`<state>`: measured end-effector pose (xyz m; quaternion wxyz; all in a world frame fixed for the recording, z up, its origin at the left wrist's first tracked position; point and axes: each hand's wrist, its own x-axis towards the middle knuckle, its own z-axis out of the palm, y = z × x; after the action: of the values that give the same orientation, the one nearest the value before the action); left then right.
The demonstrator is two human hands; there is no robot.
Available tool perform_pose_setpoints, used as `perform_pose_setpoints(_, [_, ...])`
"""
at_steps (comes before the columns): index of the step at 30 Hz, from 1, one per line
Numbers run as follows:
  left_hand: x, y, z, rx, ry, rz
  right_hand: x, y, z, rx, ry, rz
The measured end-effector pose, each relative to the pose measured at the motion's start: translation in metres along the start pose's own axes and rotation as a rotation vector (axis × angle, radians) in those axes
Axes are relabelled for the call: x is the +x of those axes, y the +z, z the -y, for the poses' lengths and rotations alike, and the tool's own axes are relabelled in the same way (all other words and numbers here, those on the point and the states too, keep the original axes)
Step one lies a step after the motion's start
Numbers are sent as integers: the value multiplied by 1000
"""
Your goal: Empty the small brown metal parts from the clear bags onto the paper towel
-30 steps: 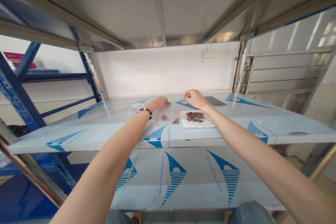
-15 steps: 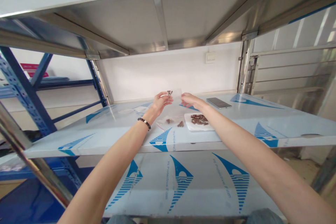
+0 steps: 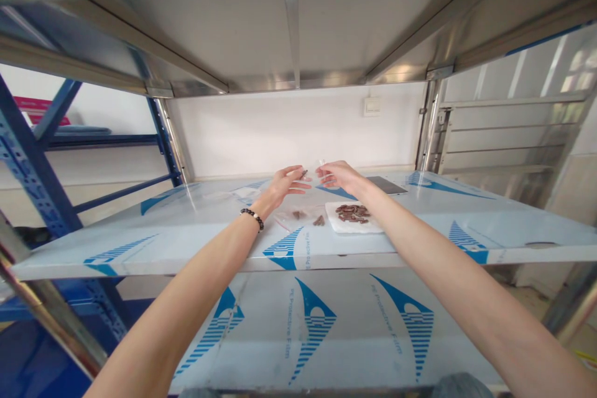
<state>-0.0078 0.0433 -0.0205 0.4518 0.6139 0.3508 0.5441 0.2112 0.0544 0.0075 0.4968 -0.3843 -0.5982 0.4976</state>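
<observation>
Both arms reach over a steel shelf (image 3: 177, 230) covered in blue-printed film. My left hand (image 3: 282, 184), with a bead bracelet (image 3: 252, 216) at the wrist, pinches a small brown piece between thumb and fingers. My right hand (image 3: 339, 175) pinches the edge of a small clear plastic bag (image 3: 315, 173) held between the two hands, above the shelf. Below them lie two small bags with brown pieces (image 3: 308, 219) and a white sheet (image 3: 354, 224) carrying a pile of brown pieces (image 3: 352, 212).
A dark phone (image 3: 387, 185) lies behind the right hand. An upper steel shelf (image 3: 289, 31) hangs low overhead. Blue racking (image 3: 32, 161) stands at the left, a steel rack (image 3: 504, 137) at the right. A white wall with a switch (image 3: 372, 106) closes the back.
Both hands rose from the shelf surface, bringing up a clear bag and a brown piece. Since half a second ago they have dropped slightly, and the hands are closer together.
</observation>
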Motion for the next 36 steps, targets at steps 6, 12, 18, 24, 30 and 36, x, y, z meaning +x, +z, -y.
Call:
perform_pose_setpoints(6, [0,-3,0,116,35,-128,-5,-12,1,-42,-3,310])
perform_pose_setpoints(12, [1,16,-9,449,373,-65,-6,-4,-1,-120,7,160])
perform_pose_setpoints(18, [-9,29,-13,391,288,248,-5,2,-6,-126,-100,208])
perform_pose_setpoints(24, [-15,25,-16,315,217,286,-7,4,-9,-124,-159,426])
perform_pose_setpoints(30, [-17,23,-17,305,156,294,-11,4,-8,-202,-179,346])
perform_pose_setpoints(36, [-13,23,-11,332,144,249,-11,6,-7,-332,-302,324])
